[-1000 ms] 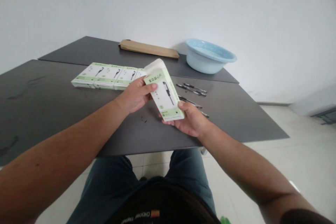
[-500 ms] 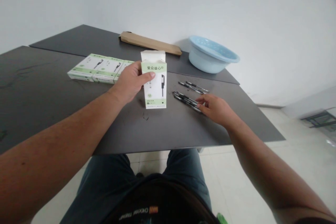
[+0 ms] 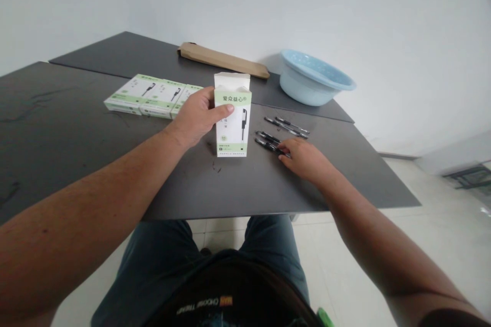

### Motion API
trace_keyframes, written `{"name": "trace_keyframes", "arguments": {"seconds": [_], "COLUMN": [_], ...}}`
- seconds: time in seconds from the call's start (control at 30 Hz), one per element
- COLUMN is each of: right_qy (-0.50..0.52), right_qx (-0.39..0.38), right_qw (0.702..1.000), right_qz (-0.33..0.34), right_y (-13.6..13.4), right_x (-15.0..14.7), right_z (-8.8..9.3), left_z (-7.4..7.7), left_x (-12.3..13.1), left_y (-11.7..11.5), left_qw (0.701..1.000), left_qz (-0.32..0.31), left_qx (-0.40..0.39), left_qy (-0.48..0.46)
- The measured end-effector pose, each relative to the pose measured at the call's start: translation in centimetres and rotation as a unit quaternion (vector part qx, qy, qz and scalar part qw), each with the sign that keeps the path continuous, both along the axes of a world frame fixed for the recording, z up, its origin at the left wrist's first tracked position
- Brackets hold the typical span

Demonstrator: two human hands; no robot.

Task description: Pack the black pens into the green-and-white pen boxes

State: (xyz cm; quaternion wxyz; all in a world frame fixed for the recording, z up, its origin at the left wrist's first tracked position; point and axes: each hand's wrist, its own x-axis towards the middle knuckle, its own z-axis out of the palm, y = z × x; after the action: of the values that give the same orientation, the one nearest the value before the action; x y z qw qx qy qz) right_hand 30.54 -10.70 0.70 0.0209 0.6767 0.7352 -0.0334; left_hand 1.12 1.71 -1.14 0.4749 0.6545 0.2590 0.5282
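Observation:
Upright on the dark table stands a white and green pen box (image 3: 232,127), its top flap raised. My left hand (image 3: 199,115) grips the box from its left side, thumb across the front face. To the right of the box lie several black and clear gel pens (image 3: 287,126). My right hand (image 3: 305,157) is closed with its fingertips on a nearer gel pen (image 3: 266,144), and the fingers cover the pen's rear part. Whether that pen is lifted off the table, I cannot tell.
Behind my left hand, several similar pen boxes (image 3: 148,94) lie flat side by side. Farther back on the table (image 3: 184,189) are a long brown cardboard piece (image 3: 224,60) and a light blue basin (image 3: 312,82) by the wall.
My right hand has shifted left along the nearer pens and now pinches closer to their middle. My left hand still holds the box upright; the whole view has swung slightly.

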Motion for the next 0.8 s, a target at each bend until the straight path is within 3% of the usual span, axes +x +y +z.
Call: {"name": "trace_keyframes", "arguments": {"seconds": [0.4,0.6,0.8], "right_qy": [-0.035,-0.052,-0.063], "right_qx": [0.019,0.036,-0.026], "right_qw": [0.998,0.998,0.998], "right_qz": [0.056,0.027,-0.003], "right_y": [3.1,1.3,0.7], "right_x": [-4.0,-2.2,-0.4], "right_z": [0.8,2.2,1.0], "left_z": [-0.2,-0.3,-0.2], "left_x": [0.0,0.1,0.1], "left_y": [0.1,0.3,0.1], "left_qw": [0.999,0.999,0.999], "left_qz": [0.0,0.015,-0.002], "left_qx": [0.034,0.044,0.038], "left_qy": [0.008,0.029,0.034]}}
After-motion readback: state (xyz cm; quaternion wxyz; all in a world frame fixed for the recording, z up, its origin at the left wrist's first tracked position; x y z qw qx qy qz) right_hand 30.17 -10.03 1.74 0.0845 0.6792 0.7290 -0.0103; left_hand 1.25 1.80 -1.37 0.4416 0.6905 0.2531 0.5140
